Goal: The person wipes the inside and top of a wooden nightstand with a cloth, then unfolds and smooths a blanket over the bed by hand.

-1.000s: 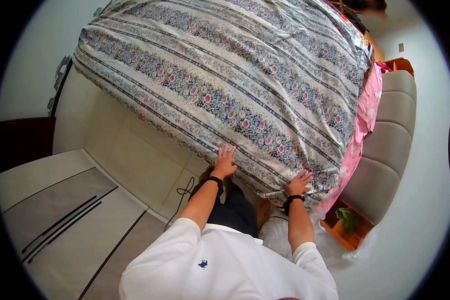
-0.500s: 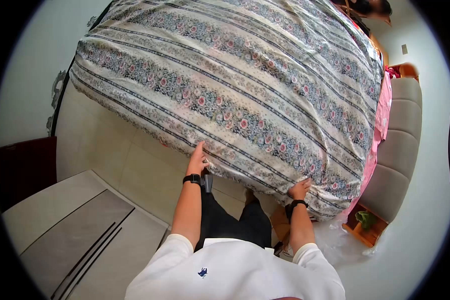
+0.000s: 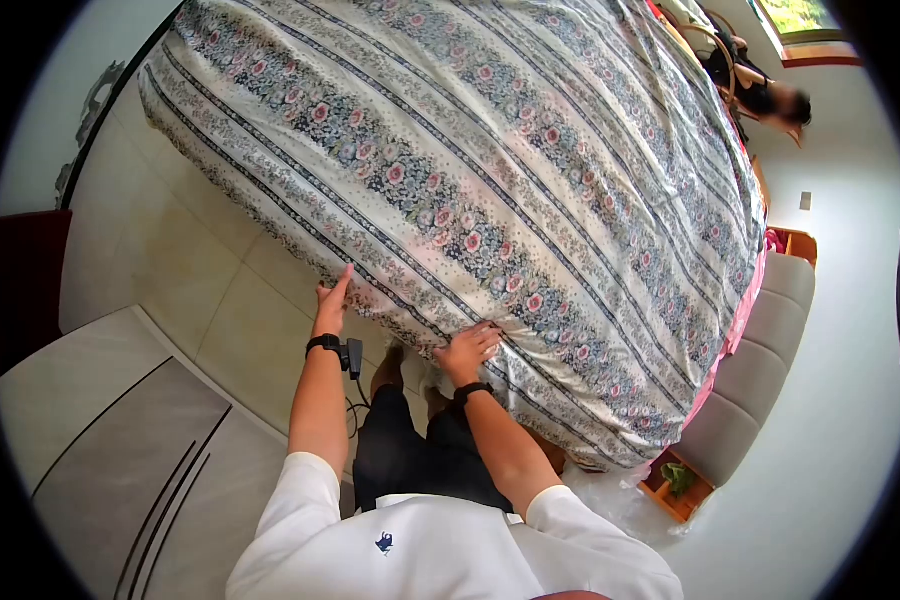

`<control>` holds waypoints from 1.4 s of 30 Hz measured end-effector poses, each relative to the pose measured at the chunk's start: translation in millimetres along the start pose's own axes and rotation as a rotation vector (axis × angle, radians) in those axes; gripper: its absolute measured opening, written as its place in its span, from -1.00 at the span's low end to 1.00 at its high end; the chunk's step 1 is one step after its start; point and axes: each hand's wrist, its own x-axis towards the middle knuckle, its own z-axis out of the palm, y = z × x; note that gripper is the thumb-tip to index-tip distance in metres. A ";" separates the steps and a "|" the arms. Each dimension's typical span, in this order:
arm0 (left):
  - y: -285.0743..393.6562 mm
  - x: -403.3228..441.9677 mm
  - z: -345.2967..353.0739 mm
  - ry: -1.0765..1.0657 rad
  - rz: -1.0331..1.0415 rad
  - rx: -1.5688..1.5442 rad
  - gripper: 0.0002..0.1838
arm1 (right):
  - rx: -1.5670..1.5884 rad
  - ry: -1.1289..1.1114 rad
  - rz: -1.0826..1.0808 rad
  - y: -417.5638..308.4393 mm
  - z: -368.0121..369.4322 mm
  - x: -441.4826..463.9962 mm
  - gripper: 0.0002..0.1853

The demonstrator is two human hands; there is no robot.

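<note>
A bedspread (image 3: 420, 190) with floral bands and dark stripes covers the bed and hangs over its near side. My left hand (image 3: 333, 303) is at the bedspread's near edge, one finger stretched out over the cloth and another apart from it. The rest of its fingers are partly hidden. Farther right, my right hand (image 3: 470, 352) lies on the cloth with its fingers spread, close to the hanging edge. Dark bands circle both wrists, and a small grey device (image 3: 354, 358) sits by the left one.
A padded grey headboard (image 3: 760, 345) stands on the right, beside a wooden shelf (image 3: 682, 490) holding something green. Pink cloth (image 3: 735, 325) shows under the bedspread. Another person (image 3: 760, 90) is at the far right, near a window (image 3: 800, 15). A grey panelled surface (image 3: 120, 450) lies lower left.
My right hand has moved left along the bedspread's edge, closer to my left hand. The view has shifted, bringing the other person and the window further into sight.
</note>
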 end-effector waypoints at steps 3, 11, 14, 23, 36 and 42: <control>2.9 12.6 -1.0 -0.048 -0.018 0.000 -0.09 | 0.028 0.010 -0.006 2.3 3.8 2.8 0.30; 68.7 -66.9 -4.4 -0.220 -0.204 -0.299 -0.42 | -0.204 -0.020 -0.431 66.5 -30.4 -34.1 0.41; 53.0 -70.0 -12.8 -0.341 -0.158 -0.440 -0.58 | -0.282 0.026 -0.530 50.4 -34.7 -31.3 0.28; 37.5 -105.0 -22.5 -0.673 0.003 -0.780 -0.56 | 0.089 0.268 -0.657 -95.6 -45.2 -35.0 0.01; 167.8 -42.5 -25.3 0.213 0.204 -0.314 -0.45 | -0.202 0.097 -1.064 -91.7 -65.5 -15.6 -0.71; 63.7 75.3 -69.6 0.181 0.121 0.055 -0.51 | -0.149 -0.157 -0.934 -101.6 -43.3 16.3 -0.69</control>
